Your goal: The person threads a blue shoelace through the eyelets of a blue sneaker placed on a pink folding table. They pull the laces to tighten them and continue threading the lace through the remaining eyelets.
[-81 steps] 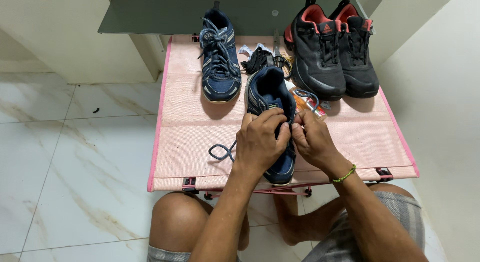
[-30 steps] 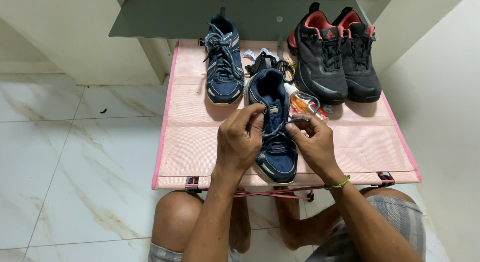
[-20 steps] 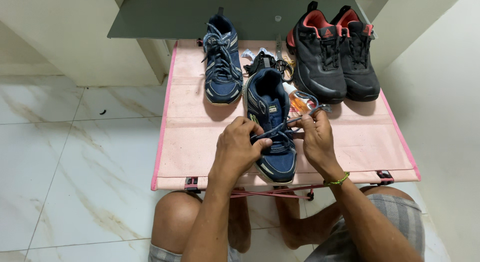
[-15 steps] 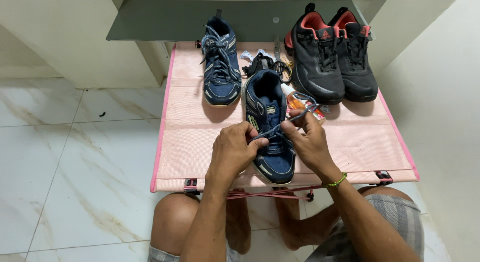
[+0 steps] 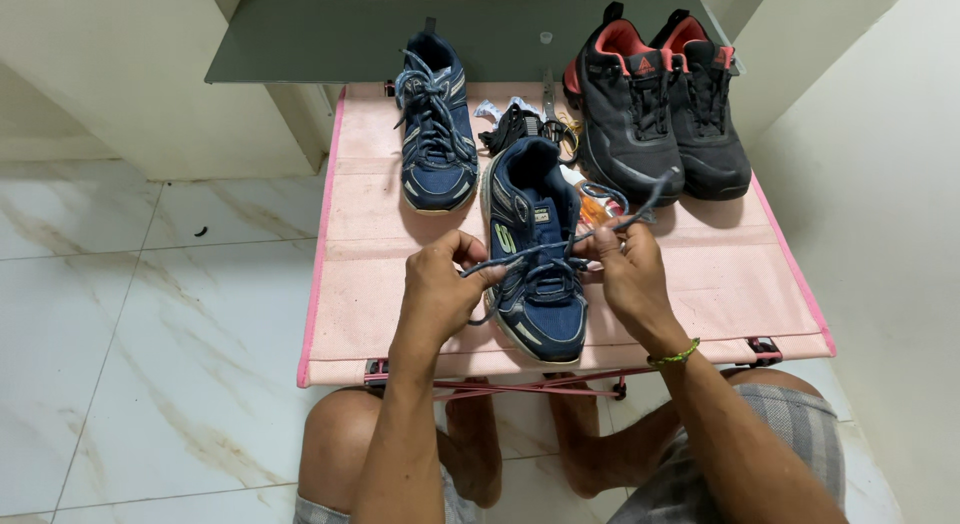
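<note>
Fingers of my left hand point(image 5: 440, 289) and right hand point(image 5: 625, 274) each pinch one end of the blue-grey lace point(image 5: 560, 246), stretched across the navy sneaker point(image 5: 535, 254) lying mid-way on the pink folding table point(image 5: 360, 284). Behind it I see the black pair with red lining point(image 5: 655, 109), the laced navy mate point(image 5: 435, 134), then a small orange packet point(image 5: 592, 209) beside the sneaker.

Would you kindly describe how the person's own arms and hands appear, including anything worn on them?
Both forearms are bare, with no sleeves or gloves in view. The left hand carries nothing visible. The right hand has a thin green bracelet around the wrist. No watch shows; any ring is too small to tell.
</note>
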